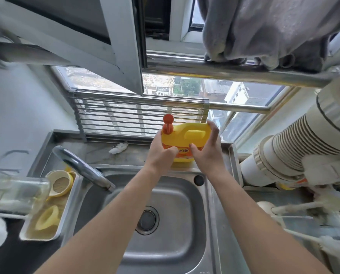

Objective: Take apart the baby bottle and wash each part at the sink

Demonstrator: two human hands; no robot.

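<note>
The detergent bottle (192,133) is gripped from both sides, at twelve o'clock from the drain (147,220). Its base is down at the sink's back ledge (137,155); whether it rests there or is lifted cannot be told. The left hand (161,153) is wrapped round the yellow jug's left side, fingers curled onto the label, just below the orange pump (168,123). The right hand (206,153) is clamped on the right side, thumb pressed to the front and fingers hooked over the far shoulder. Both forearms are stretched out over the steel sink (185,234).

At nine o'clock a white tray (38,239) is set just beside the basin. Two yellow parts are held in it: a screw collar (60,182) at the far end, tipped up with its opening toward the camera, and a ring (47,216) laid flat at the near end. The glass bottle body (20,194) is laid on its side at the tray's left edge, mouth toward the tray. It is blurred, so its contents cannot be told.

The tap (82,167) is angled in from ten o'clock. A crumpled white scrap (118,148) is seen on the ledge at eleven o'clock.
</note>
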